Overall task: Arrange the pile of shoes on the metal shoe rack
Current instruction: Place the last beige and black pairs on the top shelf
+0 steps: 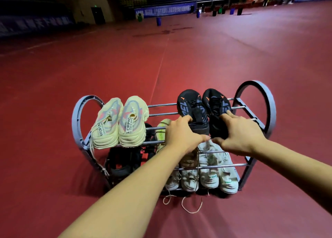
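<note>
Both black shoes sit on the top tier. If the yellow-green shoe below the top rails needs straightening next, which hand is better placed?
Left, probably. The left hand grips the left black shoe right beside the yellow-green shoe. The right hand is on the right black shoe, farther away, and would have to cross over.

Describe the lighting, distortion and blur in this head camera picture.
Head view: dim hall, far stands nearly black, red floor brightest mid-frame; wide-angle lens bows the metal shoe rack ends and stretches both forearms; left hand and right hand on the black sneakers look sharp; cream sneakers lettering legible; distant bins and banners soft; dark shoes on the lower tier lost in shadow.
</note>
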`<state>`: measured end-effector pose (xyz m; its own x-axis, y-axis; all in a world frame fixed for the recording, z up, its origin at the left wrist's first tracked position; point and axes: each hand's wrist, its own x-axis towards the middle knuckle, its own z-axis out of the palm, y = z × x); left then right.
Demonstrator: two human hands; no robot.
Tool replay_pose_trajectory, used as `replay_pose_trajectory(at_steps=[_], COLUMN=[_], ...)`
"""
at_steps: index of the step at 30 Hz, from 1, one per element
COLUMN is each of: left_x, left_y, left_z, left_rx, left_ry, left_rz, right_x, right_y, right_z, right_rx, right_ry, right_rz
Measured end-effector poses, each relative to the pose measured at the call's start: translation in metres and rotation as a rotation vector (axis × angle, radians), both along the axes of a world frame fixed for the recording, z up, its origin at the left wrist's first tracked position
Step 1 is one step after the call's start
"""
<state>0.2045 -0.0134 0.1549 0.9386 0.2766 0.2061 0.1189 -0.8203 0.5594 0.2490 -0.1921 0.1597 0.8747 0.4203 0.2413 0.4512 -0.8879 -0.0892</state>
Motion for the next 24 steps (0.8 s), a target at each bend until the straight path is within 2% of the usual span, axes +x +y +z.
replay_pose_trajectory(at_steps=[8,10,13,14,18,24], left_x=[-0.010,-0.013,-0.019,-0.021,-0.025,-0.027], left_y=[0.000,0.010,0.031,0.042,0.070,0.057], left_z=[0.001,0.004,0.013,0.016,0.019,0.014], left_rx=[-0.054,0.040,0.350,0.387,0.354,0.313], left_ry=[-0.002,0.016,0.085,0.101,0.129,0.044], left_rz=[-0.006,0.032,0.092,0.115,0.115,0.102], right_x=[-0.012,-0.015,-0.015,-0.015,-0.017,-0.012], right_y=[0.007,0.018,0.041,0.052,0.080,0.061], right_z=[0.013,0.014,0.013,0.011,0.010,0.016], right_rx=[0.137,0.146,0.159,0.166,0.196,0.275], right_ry=[0.074,0.077,0.081,0.083,0.082,0.139], right_rz=[-0.038,-0.009,0.044,0.071,0.102,0.089])
